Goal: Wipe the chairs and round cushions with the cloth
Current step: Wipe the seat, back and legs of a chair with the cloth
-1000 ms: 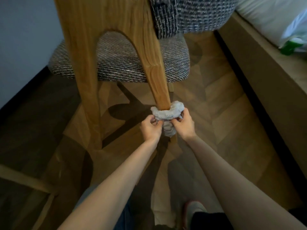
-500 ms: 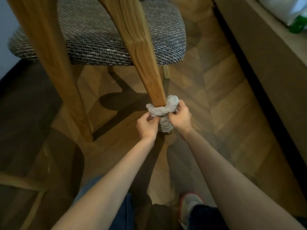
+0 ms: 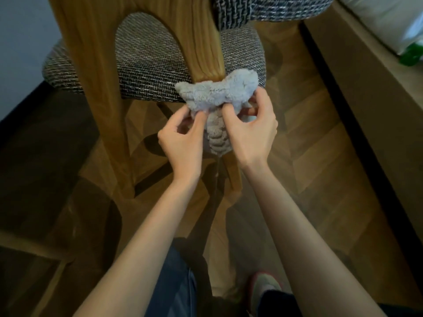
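Observation:
A fluffy grey cloth point(image 3: 217, 94) is wrapped around the right rear leg point(image 3: 206, 53) of a wooden chair, just below seat level. My left hand point(image 3: 183, 138) pinches the cloth's left end and my right hand point(image 3: 249, 131) pinches its right end, both on the near side of the leg. A tail of the cloth hangs down between my hands. The chair's round tweed seat cushion point(image 3: 148, 65) lies behind the leg. The other rear leg point(image 3: 98, 99) stands to the left.
A tweed-covered backrest point(image 3: 263, 8) shows at the top. A low wooden ledge point(image 3: 366, 88) runs along the right, with white bedding point(image 3: 389, 19) and a green object point(image 3: 412, 56) on it. Herringbone wood floor lies below. My shoe point(image 3: 263, 287) is near the bottom edge.
Both hands have slid the cloth up the chair leg, from near the foot to just below the seat. The camera has tilted up with them.

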A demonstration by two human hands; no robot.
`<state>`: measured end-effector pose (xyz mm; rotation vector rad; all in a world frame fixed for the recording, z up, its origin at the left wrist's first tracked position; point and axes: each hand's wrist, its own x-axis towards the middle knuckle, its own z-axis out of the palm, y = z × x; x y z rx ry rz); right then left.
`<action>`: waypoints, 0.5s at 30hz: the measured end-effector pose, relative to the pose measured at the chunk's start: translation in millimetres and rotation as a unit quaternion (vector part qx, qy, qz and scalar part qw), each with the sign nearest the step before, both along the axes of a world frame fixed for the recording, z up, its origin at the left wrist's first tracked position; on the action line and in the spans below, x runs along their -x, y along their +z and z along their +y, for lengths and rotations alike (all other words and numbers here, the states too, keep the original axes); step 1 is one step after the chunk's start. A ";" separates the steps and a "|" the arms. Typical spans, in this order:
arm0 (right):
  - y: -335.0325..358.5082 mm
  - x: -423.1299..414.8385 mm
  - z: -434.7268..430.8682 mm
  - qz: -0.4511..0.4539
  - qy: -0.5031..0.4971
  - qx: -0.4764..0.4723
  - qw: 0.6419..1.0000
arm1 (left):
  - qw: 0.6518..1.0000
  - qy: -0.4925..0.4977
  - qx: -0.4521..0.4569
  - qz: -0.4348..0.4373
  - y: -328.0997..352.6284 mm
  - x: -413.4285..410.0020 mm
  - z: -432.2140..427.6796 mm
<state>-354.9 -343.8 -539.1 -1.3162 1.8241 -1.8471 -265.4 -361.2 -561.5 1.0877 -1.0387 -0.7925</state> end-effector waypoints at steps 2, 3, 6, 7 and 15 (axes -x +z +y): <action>3.7 -3.4 -5.2 -0.006 -0.006 0.026 1.000 | 1.000 0.007 0.009 0.003 4.2 -1.3 -1.9; 5.2 -5.5 -7.3 -0.014 -0.009 0.034 0.999 | 1.000 0.007 0.011 0.004 5.6 -1.2 -3.1; 8.3 -11.9 -9.1 -0.023 -0.025 0.042 0.999 | 1.000 0.012 0.001 0.005 5.6 1.5 -5.5; 9.5 -13.2 -9.4 -0.014 -0.031 0.033 0.999 | 1.000 0.020 -0.007 0.001 5.6 3.0 -5.5; 34.7 -4.0 6.6 -0.049 0.014 -0.155 0.987 | 0.984 -0.007 -0.142 -0.106 34.5 -2.2 10.4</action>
